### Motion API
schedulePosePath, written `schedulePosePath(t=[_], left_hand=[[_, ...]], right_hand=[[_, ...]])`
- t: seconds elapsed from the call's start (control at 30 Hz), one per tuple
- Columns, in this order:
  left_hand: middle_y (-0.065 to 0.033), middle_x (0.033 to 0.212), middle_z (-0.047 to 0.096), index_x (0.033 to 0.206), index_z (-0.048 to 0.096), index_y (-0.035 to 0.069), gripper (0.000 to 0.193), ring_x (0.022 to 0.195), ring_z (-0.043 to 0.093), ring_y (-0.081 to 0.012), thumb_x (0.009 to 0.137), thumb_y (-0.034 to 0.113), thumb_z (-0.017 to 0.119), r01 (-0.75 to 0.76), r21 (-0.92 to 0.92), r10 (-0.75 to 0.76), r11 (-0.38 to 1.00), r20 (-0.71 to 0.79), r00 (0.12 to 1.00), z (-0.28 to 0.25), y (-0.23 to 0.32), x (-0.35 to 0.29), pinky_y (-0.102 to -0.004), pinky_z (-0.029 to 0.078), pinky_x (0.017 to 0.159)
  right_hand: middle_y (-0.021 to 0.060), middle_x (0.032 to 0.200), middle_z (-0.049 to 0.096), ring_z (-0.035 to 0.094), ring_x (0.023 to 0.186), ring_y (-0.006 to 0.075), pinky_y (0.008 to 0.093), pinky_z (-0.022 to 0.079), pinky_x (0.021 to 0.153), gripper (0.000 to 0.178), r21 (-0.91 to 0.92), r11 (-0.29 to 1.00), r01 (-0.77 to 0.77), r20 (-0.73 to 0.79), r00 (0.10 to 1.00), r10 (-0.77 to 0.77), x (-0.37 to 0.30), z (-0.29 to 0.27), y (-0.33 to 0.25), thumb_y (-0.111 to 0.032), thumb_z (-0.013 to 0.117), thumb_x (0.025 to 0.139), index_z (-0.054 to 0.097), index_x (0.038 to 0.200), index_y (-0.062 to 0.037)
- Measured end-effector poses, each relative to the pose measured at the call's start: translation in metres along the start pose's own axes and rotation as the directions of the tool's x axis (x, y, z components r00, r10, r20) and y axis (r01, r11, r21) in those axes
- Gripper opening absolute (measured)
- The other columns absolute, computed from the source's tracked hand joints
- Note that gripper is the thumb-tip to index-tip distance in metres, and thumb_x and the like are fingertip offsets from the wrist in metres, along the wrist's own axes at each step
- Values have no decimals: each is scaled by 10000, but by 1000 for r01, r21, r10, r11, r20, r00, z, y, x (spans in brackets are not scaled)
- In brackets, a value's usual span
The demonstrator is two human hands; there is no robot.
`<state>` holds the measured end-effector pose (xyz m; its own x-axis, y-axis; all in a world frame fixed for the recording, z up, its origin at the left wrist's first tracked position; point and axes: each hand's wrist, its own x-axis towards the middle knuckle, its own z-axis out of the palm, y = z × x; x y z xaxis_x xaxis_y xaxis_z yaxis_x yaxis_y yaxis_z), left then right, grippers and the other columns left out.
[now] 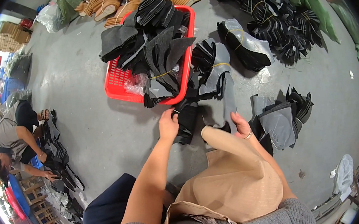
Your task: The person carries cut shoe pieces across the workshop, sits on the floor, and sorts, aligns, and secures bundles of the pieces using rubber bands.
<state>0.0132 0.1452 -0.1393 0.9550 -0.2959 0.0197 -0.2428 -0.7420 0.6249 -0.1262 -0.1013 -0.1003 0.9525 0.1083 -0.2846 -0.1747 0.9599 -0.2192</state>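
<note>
Our left hand is clamped on a black fabric bundle on the floor, just at 6 o'clock of the red basket. Right hand: fingers apart, resting by grey pieces. Risk, imo: bundle fans out if the grip slips, since the cut pieces are loose, floppy, matte black.
</note>
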Motion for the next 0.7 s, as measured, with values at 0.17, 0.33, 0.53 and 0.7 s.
schedulePosePath(t=[0.17,0.33,0.53,0.7], left_hand=[[-113,1008,567,1095,518,70,435,792,589,-274,690,47,676,125,-213,-84,969,192,978,13,66,-31,-354,486,717],[-93,949,550,1006,590,71,269,874,530,-285,751,142,640,-276,-42,276,960,7,961,32,83,-35,-362,447,770],[-92,862,597,1106,517,61,415,919,555,-288,740,184,667,29,156,-56,987,172,983,61,111,-17,-392,454,746],[-32,818,571,825,626,101,129,808,531,-238,698,79,609,-597,9,591,802,128,796,38,107,-55,-359,447,682]], right_hand=[[40,860,619,571,522,98,219,486,464,318,20,972,235,-273,936,-221,-24,35,-12,-278,555,879,526,1085,-38],[95,1051,607,617,883,190,313,505,785,405,-393,914,97,-89,986,-143,-22,20,-72,-144,599,822,471,1182,-8],[72,1019,617,611,869,161,285,499,761,352,-576,799,171,-172,931,-323,-38,27,-121,-91,626,803,515,1130,-26],[85,1028,615,615,882,175,299,495,791,389,-577,812,83,-170,961,-219,-40,24,-107,-97,633,787,504,1140,1]])
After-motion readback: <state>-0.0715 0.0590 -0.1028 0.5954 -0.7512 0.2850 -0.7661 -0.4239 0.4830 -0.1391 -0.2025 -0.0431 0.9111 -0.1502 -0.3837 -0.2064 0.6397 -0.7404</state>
